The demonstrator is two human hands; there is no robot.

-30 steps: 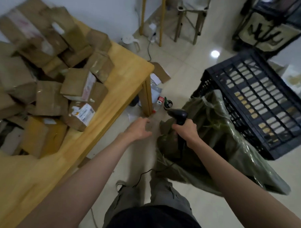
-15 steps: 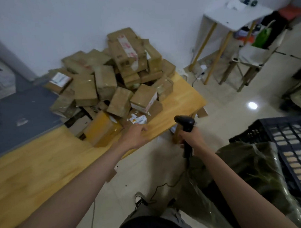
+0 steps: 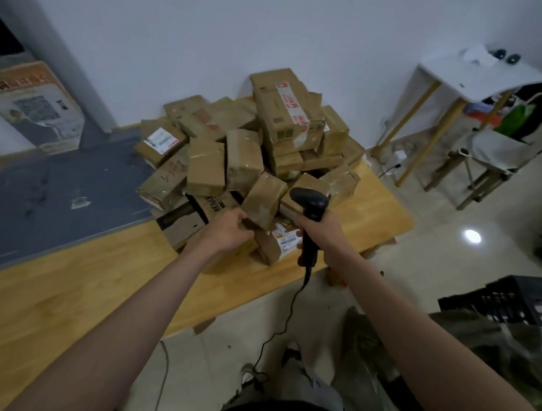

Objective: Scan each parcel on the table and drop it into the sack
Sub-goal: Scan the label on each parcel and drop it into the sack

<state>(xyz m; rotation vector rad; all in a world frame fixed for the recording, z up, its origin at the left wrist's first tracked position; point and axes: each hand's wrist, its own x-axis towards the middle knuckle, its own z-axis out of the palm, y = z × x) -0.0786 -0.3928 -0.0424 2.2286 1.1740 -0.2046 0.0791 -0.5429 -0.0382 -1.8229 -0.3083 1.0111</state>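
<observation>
parcel (image 3: 263, 202) x1 gripped by left hand (image 3: 229, 231) | scanner (image 3: 309, 212) x1 clutched in right hand (image 3: 322, 234) | sack (image 3: 473, 344) x1

Parcels: brown cardboard boxes (image 3: 244, 149), matt, wrapped in glossy clear tape, white paper labels.
Table: pale wooden table top (image 3: 76, 290), smooth, satin sheen.
Mat on the table: grey sheet (image 3: 64, 198), matt, scuffed.
Scanner: black plastic handheld scanner (image 3: 311, 206), matt.
Sack beside the table: olive-green plastic sack (image 3: 489, 351), glossy, crinkled.
Floor: pale tiles (image 3: 446, 257), glossy.

parcels (image 3: 206, 169) — brown | scanner (image 3: 309, 203) — black | table (image 3: 76, 290) light wood | sack (image 3: 480, 345) green
</observation>
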